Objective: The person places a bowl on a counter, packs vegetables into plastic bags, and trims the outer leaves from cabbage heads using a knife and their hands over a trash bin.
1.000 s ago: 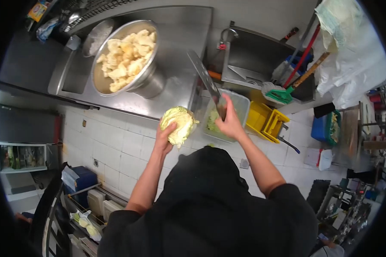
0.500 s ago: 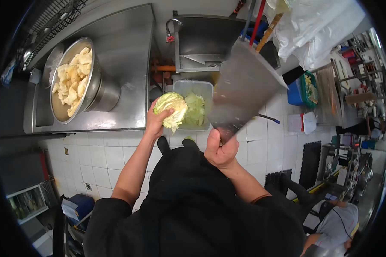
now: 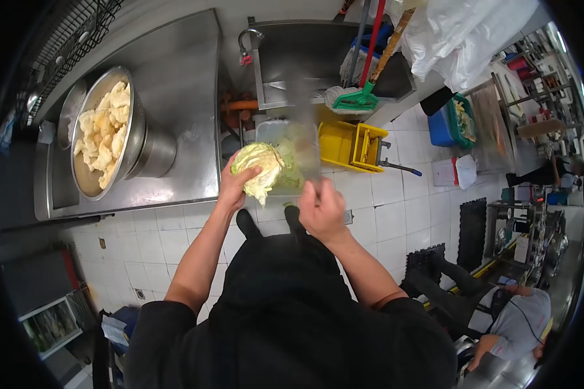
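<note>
A pale green cabbage head [image 3: 257,170] with a ragged cut side rests in my left hand [image 3: 232,186], my thumb across its face. My right hand [image 3: 324,211] is closed around the handle of a large knife [image 3: 300,123]. The blade is smeared by motion and stands just right of the cabbage, apart from it. Behind and below both, a clear plastic tub [image 3: 267,131] holds shredded green leaves [image 3: 291,170]. The blurred blade partly hides the tub.
A steel counter [image 3: 191,139] at left bears a metal bowl [image 3: 132,123] of pale yellow chunks. Beyond the tub is a steel sink [image 3: 285,55]. A yellow mop bucket [image 3: 339,144] and a green-headed mop [image 3: 357,100] stand right. A co-worker [image 3: 516,321] is at lower right.
The view has shifted right, so the bowl appears farther left. The knife, earlier broad side up over the bucket, has swung left beside the cabbage. The cabbage stays in my left hand.
</note>
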Available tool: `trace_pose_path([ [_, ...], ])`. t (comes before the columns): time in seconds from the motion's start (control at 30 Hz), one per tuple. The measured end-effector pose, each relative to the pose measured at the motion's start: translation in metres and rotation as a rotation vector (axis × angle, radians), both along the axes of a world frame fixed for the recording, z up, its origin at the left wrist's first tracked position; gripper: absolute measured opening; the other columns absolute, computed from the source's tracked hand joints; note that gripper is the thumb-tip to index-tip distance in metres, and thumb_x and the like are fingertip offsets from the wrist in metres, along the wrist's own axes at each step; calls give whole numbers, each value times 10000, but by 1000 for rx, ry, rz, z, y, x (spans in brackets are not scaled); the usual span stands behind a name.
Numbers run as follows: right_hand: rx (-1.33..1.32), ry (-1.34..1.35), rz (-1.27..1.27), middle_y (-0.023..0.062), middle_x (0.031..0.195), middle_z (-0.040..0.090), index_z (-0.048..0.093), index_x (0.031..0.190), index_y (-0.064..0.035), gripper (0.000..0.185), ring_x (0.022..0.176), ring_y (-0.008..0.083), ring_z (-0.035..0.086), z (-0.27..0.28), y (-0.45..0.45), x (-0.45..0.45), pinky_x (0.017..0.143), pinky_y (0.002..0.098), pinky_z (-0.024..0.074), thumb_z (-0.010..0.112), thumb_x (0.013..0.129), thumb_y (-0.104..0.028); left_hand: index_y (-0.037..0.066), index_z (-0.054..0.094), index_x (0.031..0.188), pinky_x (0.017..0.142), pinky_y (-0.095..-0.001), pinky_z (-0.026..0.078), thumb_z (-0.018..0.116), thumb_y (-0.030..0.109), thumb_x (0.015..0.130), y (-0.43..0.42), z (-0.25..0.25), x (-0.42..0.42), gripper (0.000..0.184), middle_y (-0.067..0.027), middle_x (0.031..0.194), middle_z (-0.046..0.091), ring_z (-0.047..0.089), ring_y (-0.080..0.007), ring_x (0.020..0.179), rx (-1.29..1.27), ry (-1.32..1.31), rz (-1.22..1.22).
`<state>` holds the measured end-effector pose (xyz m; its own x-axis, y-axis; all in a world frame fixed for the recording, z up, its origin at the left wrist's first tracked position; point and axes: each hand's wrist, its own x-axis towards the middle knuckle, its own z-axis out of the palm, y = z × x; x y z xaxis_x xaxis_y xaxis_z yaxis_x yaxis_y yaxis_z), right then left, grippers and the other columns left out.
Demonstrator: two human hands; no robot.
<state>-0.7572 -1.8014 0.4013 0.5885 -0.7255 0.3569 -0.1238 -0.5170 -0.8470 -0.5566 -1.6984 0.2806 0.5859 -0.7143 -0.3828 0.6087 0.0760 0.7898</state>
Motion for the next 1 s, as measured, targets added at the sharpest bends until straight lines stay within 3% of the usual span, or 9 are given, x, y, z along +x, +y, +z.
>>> trace_pose_path([
  [0.1,-133,-55,-113,252,795,665,572,1000,-31,104,731,451,669,-15,8,-4,616,544,509,570,992,-135,-18,472,1443,964,-377,585,770,-65,833,-5,9,-1,681,-142,1269,673,690,-237,1130,0,-7,17],
  [0.2,36,396,134,280,815,666,575,1027,-17,147,765,481,662,-148,-3,-1,653,582,495,563,989,-158,-16,465,1452,966,-377,585,770,-55,835,-7,12,0,689,-143,1271,672,690,-237,1130,-16,-11,21],
  [0.3,160,527,134,304,821,667,555,1013,-7,194,787,514,645,-236,-2,-45,699,618,483,559,992,-200,-17,473,1450,974,-376,583,763,-42,842,-6,5,10,674,-148,1274,673,691,-241,1135,-22,-2,6],
  [0.47,274,536,250,314,780,655,549,997,-11,208,791,537,630,-240,-9,-72,722,636,475,548,1002,-219,-38,520,1406,994,-400,578,753,41,859,25,-27,35,599,-162,1270,682,695,-266,1138,-55,160,-105],
  [0.57,332,523,167,308,774,654,542,981,-7,201,769,540,629,-225,-17,-71,691,619,478,551,1008,-206,-31,500,1428,1015,-480,579,816,243,813,44,-42,55,744,-209,1317,662,692,-353,1153,-140,334,-73],
  [0.73,251,496,127,312,804,658,511,950,0,189,781,534,636,-206,-28,-64,689,614,480,542,1013,-176,-60,493,1430,991,-513,588,829,264,780,34,-16,76,800,-222,1287,680,713,-358,1104,-418,356,-136],
  [0.83,105,357,109,246,673,610,536,1013,-18,174,634,473,614,-206,-30,-53,584,533,467,569,1008,-189,-40,499,1437,934,-595,592,837,294,764,32,-10,85,823,-233,1291,672,696,-427,1105,-546,323,-101],
  [0.9,157,534,139,308,953,680,525,1252,-29,331,872,520,652,-181,-29,-38,766,583,521,579,947,-146,-59,512,1416,1025,-475,567,856,263,726,29,13,78,836,-231,1289,676,700,-358,1126,-663,332,-178],
  [1.0,-5,412,269,298,1171,630,395,1480,-55,634,1048,500,623,-148,-22,7,901,544,516,605,884,-105,-68,508,1417,1004,-476,580,868,257,696,34,68,54,869,-242,1272,681,708,-371,1102,-675,328,-159],
])
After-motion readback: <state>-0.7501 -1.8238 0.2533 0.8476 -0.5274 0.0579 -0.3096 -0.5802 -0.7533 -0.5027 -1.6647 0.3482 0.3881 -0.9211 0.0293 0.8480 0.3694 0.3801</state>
